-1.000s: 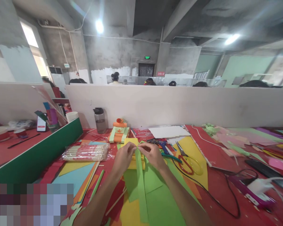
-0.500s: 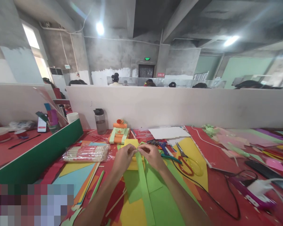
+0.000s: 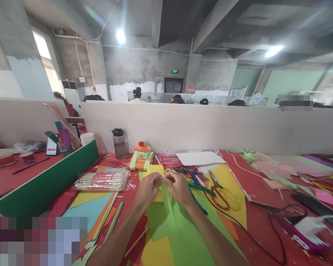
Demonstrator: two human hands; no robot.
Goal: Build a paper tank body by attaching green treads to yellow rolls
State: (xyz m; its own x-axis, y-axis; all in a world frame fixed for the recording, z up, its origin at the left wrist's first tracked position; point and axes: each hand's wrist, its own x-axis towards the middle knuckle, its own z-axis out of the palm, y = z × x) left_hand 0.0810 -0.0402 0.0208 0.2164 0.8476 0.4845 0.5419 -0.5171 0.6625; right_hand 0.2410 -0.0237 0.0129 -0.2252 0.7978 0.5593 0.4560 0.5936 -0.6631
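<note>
Both of my hands meet over the middle of the table, pinching the far end of a long green paper strip (image 3: 170,210). My left hand (image 3: 150,184) is closed on it from the left, my right hand (image 3: 177,184) from the right, fingertips nearly touching. The strip hangs back toward me over larger green paper sheets (image 3: 191,236). Just behind and below the hands is a yellow paper piece (image 3: 155,169), partly hidden by them. Farther back stands an orange and pale green paper model (image 3: 141,157) with a star on it.
Scissors (image 3: 218,186) and teal-handled pliers (image 3: 201,188) lie to the right. A bag of sticks (image 3: 102,180) and a green board (image 3: 47,181) are on the left. A water bottle (image 3: 118,143) stands by the white partition (image 3: 211,127). A power strip (image 3: 301,232) with cables lies at right.
The green strip's near part has shifted and bends differently below my fingers. My hands stay together on its end. The view has moved slightly.
</note>
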